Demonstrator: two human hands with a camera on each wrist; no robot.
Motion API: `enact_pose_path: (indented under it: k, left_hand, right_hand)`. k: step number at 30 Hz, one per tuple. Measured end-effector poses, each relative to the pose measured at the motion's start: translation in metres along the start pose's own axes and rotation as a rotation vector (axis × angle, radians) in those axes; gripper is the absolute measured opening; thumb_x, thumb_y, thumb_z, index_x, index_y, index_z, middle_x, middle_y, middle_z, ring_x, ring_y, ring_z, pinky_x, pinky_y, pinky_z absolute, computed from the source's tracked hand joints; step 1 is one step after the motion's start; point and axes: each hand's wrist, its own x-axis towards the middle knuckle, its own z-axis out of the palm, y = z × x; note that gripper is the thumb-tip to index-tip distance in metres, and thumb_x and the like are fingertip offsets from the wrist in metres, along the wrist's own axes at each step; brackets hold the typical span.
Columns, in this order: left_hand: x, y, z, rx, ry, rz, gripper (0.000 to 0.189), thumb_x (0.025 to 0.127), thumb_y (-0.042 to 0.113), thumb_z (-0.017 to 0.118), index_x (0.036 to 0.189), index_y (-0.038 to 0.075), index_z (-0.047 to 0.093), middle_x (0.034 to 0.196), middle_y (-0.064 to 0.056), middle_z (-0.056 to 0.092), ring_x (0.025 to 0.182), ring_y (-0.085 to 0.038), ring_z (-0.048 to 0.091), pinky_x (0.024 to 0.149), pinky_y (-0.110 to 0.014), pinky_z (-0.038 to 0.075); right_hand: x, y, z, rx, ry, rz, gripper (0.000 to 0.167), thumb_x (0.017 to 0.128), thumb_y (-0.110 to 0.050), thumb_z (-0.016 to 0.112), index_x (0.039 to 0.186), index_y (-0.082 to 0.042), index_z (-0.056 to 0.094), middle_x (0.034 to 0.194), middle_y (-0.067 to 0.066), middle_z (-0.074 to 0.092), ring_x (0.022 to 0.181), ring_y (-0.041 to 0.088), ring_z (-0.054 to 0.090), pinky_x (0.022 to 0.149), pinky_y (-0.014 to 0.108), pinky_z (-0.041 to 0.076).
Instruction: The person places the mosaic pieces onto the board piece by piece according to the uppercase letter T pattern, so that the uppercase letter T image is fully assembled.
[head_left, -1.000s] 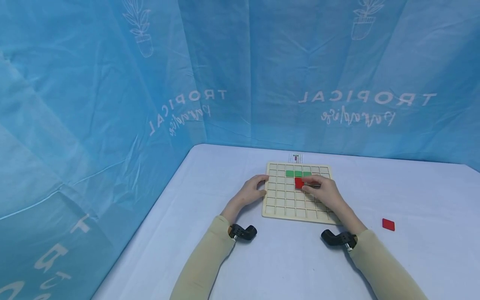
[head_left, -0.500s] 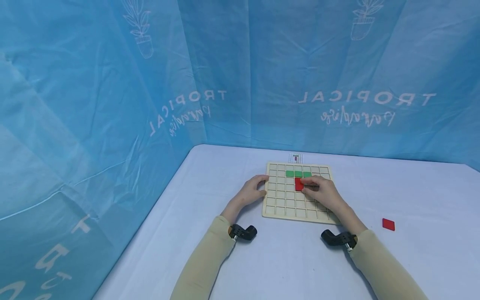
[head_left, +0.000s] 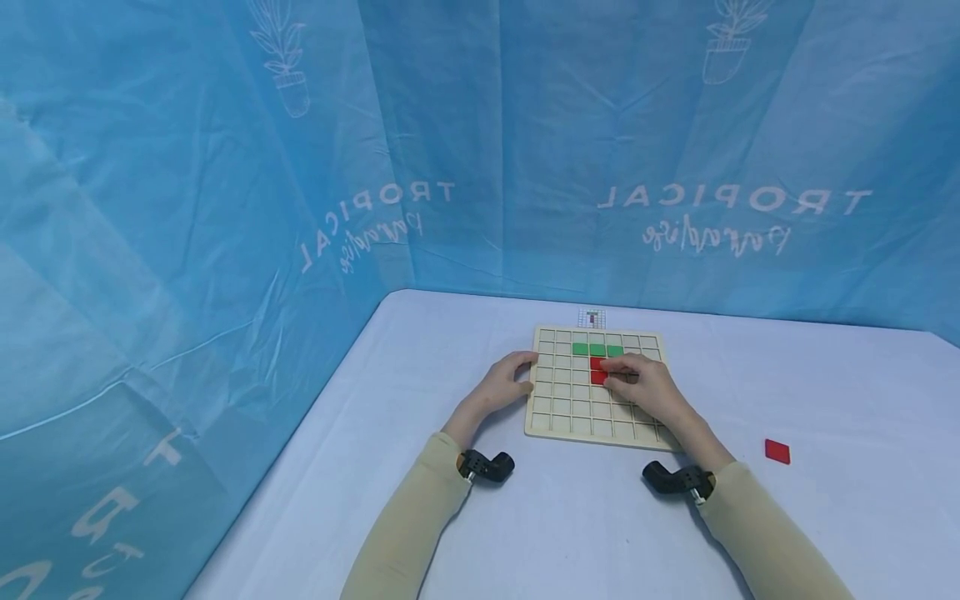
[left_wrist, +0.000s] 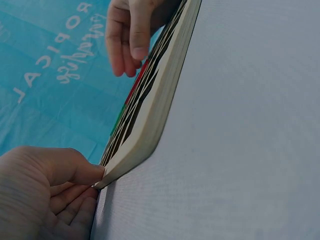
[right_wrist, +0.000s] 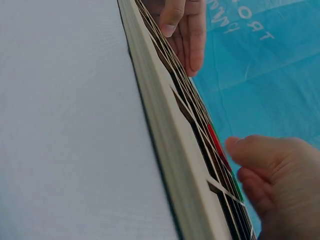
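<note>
A square wooden grid board lies flat on the white table. My left hand holds its left edge between thumb and fingers; the pinch shows at the board corner in the left wrist view. Three green tiles form a row in the upper part of the grid. Two red tiles sit in cells below the middle green one, one under the other. My right hand reaches over the board from the right, thumb and fingertips slightly apart right at the red tiles, which they partly cover.
A loose red tile lies on the table to the right of the board. Behind the board is a small printed grid card with a T-shaped pattern. Blue printed cloth stands behind and to the left.
The red tile under my right fingertips has settled from askew into a grid cell, so two separate red squares show. My right fingers shifted slightly; the left hand stays at the board's edge.
</note>
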Motion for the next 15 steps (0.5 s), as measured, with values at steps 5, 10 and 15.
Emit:
enact_pose_path:
  k: [5, 10, 15]
  left_hand:
    - [-0.001, 0.0, 0.0, -0.002, -0.002, 0.011, 0.052, 0.089, 0.0, 0.058, 0.139, 0.003, 0.044, 0.143, -0.011, 0.041, 0.133, -0.021, 0.036, 0.109, -0.028, 0.03]
    - [0.0, -0.001, 0.0, 0.0, -0.006, 0.023, 0.051, 0.089, -0.001, 0.058, 0.138, 0.002, 0.044, 0.142, -0.012, 0.042, 0.132, -0.022, 0.037, 0.109, -0.027, 0.031]
    - [0.0, -0.001, -0.002, -0.002, -0.004, 0.024, 0.052, 0.088, -0.001, 0.058, 0.138, 0.001, 0.044, 0.142, -0.012, 0.042, 0.132, -0.022, 0.037, 0.109, -0.028, 0.031]
  right_hand:
    - [0.004, -0.01, -0.007, 0.138, 0.03, 0.041, 0.032, 0.088, -0.018, 0.068, 0.117, -0.006, 0.065, 0.113, 0.009, 0.065, 0.109, 0.032, 0.057, 0.091, 0.049, 0.048]
    - [0.008, -0.025, -0.018, 0.199, 0.039, 0.041, 0.036, 0.089, -0.025, 0.067, 0.122, -0.01, 0.063, 0.116, 0.006, 0.064, 0.112, 0.028, 0.055, 0.093, 0.044, 0.047]
    - [0.004, -0.039, -0.039, 0.196, 0.029, 0.028, 0.045, 0.088, -0.033, 0.067, 0.125, -0.009, 0.06, 0.119, 0.011, 0.062, 0.114, 0.031, 0.054, 0.096, 0.052, 0.043]
